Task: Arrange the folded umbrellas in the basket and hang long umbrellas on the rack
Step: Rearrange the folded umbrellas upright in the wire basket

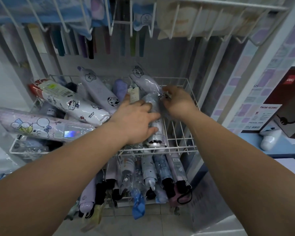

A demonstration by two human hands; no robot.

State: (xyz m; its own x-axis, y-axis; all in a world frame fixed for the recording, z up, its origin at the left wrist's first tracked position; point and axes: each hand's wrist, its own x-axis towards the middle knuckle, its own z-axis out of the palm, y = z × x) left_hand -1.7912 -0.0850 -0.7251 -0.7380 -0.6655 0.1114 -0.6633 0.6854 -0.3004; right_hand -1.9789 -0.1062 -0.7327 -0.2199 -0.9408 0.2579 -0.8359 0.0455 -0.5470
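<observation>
Head view: your left hand (134, 120) grips a folded umbrella (157, 135) lying in the wire basket (186, 147); your right hand (177, 101) pinches its far end. The paper tag (134, 95) and the red box (289, 92) logo are too blurred to read.

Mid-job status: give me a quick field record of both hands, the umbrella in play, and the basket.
left hand: grips wrapped grey umbrella from above
right hand: pinches that umbrella's far end
wrapped grey umbrella: lies in wire basket, right side, white cap toward near rim
cat-print umbrella: slanted across the heap at left
lilac umbrella: overhangs left rim
long umbrellas: hang behind the basket
</observation>
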